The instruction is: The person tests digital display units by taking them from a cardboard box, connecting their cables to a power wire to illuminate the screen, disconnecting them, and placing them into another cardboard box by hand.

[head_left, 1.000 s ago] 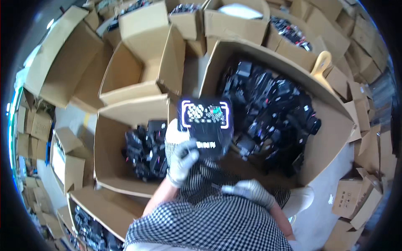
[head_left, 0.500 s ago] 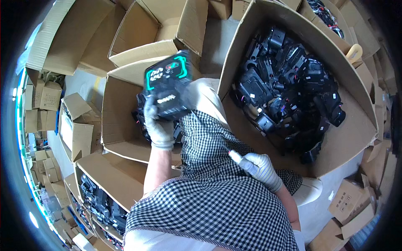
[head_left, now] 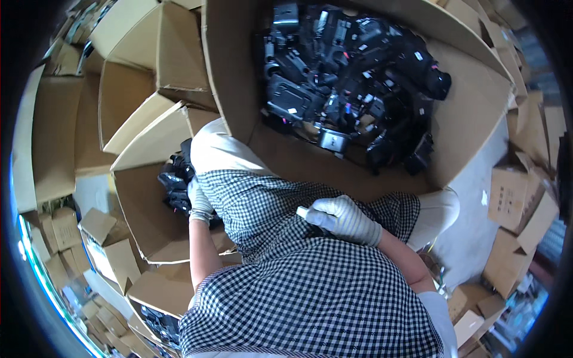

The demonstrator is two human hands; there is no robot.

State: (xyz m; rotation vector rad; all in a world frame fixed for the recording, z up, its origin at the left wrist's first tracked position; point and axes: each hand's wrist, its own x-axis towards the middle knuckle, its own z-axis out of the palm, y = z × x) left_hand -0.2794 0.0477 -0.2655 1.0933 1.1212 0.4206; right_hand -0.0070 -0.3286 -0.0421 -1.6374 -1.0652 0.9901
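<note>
Cartons, open and stacked, out at nine o'clock. Left hand (head_left: pixel 199 201), gloved, down inside the smaller open box (head_left: pixel 140 215) at about eight o'clock, resting among the black parts (head_left: pixel 174 179) there; grip hidden, cannot tell whether closed on anything. Right hand (head_left: pixel 345 219), gloved, near centre over the checked lap, fingers curled around a small white object (head_left: pixel 302 212). Up at one o'clock, large carton (head_left: pixel 471 119) heaped with black plastic parts (head_left: pixel 352 77).

Two white knitted work gloves (head_left: pixel 345 219), two open brown cardboard cartons (head_left: pixel 471 119) holding black plastic parts (head_left: pixel 346 89), parts uncountable.
</note>
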